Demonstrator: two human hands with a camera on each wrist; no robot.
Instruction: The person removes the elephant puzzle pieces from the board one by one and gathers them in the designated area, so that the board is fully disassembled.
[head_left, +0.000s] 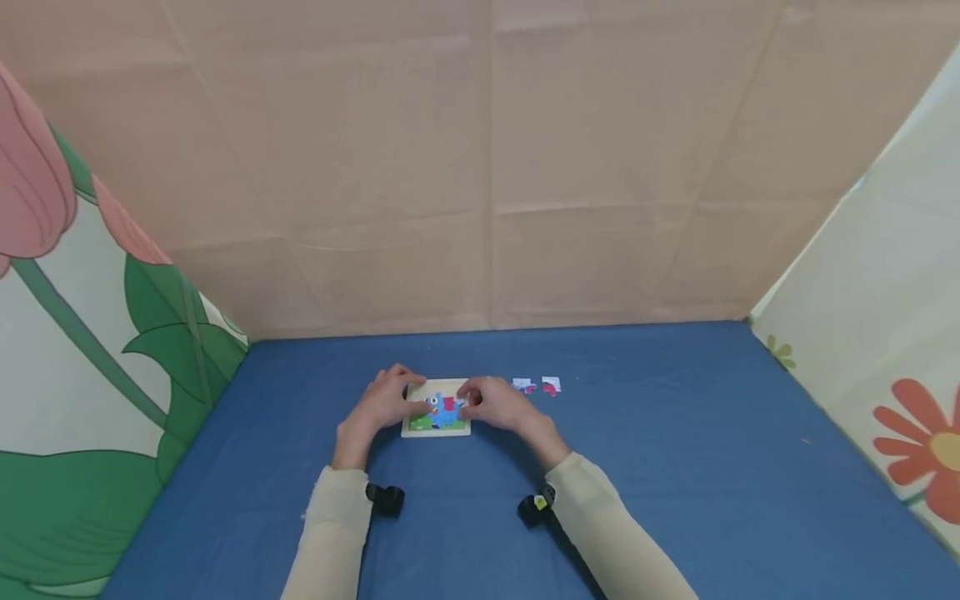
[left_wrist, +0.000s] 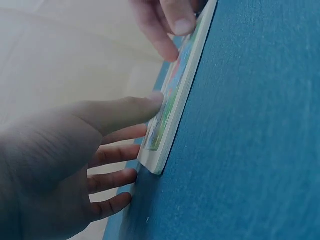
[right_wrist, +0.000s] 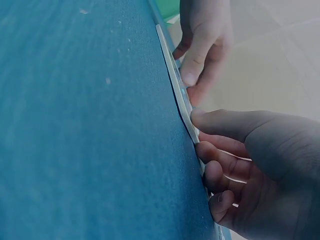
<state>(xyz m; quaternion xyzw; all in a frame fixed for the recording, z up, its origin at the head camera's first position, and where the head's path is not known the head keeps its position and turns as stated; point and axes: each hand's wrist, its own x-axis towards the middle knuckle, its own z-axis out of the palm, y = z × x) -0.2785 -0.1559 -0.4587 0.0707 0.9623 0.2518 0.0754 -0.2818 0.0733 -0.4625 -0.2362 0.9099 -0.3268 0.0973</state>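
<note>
A small jigsaw puzzle in a pale frame [head_left: 437, 432] lies flat on the blue cloth, showing a blue animal with red on green ground. My left hand [head_left: 386, 400] is at its left side. In the left wrist view its thumb [left_wrist: 152, 102] rests on the picture while the other fingers stretch fairly straight along the edge. My right hand [head_left: 498, 402] is at the frame's right side, thumb and forefinger touching the picture; in the right wrist view, its other fingers [right_wrist: 214, 172] curl beside the frame. Whether a piece is between thumb and forefinger is hidden.
Two loose puzzle pieces, one white with red and blue [head_left: 522, 385] and one white with red [head_left: 551, 385], lie right of the frame. A blue cloth [head_left: 675, 433] covers the table. A tan sheet [head_left: 487, 208] hangs behind, with flower-printed sheets at both sides.
</note>
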